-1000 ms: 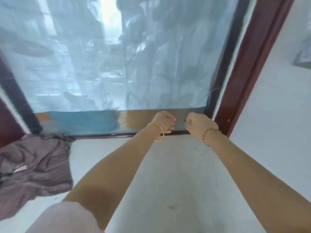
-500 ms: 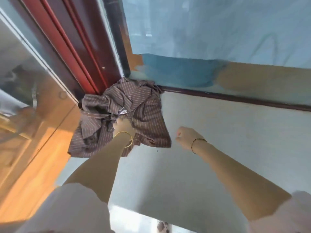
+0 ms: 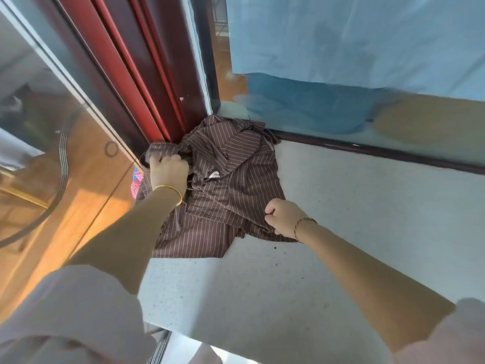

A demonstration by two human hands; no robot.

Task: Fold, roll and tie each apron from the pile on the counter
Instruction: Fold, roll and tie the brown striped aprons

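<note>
Left hand (image 3: pixel 169 170) moved from the middle of the apron pile (image 3: pixel 231 179) to its far-left bunch and now grips it. Right hand (image 3: pixel 282 218), over bare desk (image 3: pixel 341 206) half a second back, now pinches the pile's near-right edge.

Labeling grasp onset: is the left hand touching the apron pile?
Touching. Head view: the left hand lies on the striped apron pile, fingers curled round a bunched fold at its far left corner.
</note>
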